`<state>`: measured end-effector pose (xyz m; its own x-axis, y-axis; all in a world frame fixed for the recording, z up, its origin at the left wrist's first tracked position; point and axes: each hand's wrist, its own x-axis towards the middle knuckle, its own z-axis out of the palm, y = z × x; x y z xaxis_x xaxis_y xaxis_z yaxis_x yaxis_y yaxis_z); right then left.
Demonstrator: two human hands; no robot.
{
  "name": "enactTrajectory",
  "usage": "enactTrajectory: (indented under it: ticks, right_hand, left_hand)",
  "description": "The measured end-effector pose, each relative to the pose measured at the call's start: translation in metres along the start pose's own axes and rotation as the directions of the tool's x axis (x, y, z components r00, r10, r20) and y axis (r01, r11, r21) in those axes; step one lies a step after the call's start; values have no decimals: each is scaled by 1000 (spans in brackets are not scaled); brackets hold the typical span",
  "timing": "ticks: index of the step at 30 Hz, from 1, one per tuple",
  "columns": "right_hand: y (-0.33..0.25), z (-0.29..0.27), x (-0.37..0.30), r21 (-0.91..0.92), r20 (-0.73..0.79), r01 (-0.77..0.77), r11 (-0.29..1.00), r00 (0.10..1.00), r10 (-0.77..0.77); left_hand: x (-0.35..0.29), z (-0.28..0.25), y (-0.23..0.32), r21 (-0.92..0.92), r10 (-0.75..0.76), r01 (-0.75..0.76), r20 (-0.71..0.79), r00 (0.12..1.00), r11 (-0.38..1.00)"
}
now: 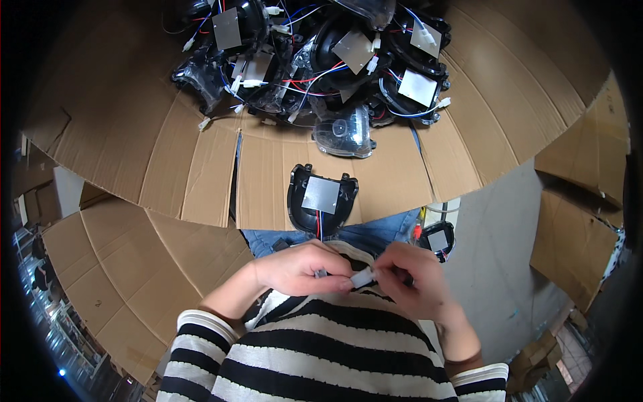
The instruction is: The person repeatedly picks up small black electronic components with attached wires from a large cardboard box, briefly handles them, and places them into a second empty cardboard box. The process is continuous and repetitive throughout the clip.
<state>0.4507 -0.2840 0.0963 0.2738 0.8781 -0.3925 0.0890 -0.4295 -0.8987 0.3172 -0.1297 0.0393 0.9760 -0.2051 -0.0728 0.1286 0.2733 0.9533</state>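
Note:
In front of my body, my left hand (305, 268) and my right hand (414, 280) come together, both closed in a pinch. Between their fingertips shows a small white plastic connector (362, 277). The left thumb and fingers grip one end of it, the right fingertips the other. A small pale piece also shows within my left fingers; its kind is unclear. Just beyond my hands, a black headlight housing (293, 209) rests at the cardboard's near edge. It bears a silver metal plate (321, 195). Red, blue and white wires (321, 224) run from it toward my left hand, which hides their ends.
Black headlight units with clear lenses (341, 131), plates, wires and white connectors are heaped on the far side of the cardboard (268, 181). Another small black housing (439, 240) sits lower, right of my knees. Cardboard boxes (577, 244) stand at right; a cardboard sheet (127, 281) lies at left.

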Motion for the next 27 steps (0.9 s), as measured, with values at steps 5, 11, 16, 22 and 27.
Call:
enactTrajectory:
  ticks: [5,11,16,22,27]
  right_hand:
    - [6,-5,-3,10,60,9,1000,998,-10]
    - [18,-6,-20,-14,98,14,1000,995,-12]
    - [25,-6,-36,39,95,-71,997,993,67]
    - [34,-3,-46,55,82,-8,998,997,4]
    - [40,0,-51,57,97,16,998,995,-21]
  left_hand:
    - [7,-5,3,111,-16,15,7,1000,994]
    - [1,-22,-25,341,139,-19,-330,934,940]
    - [-17,-78,-108,307,-385,822,-768,511,479]
    - [-2,-84,-161,-253,-733,753,-543,409,607]
    - [-6,-77,-188,-73,-572,707,-650,501,703]
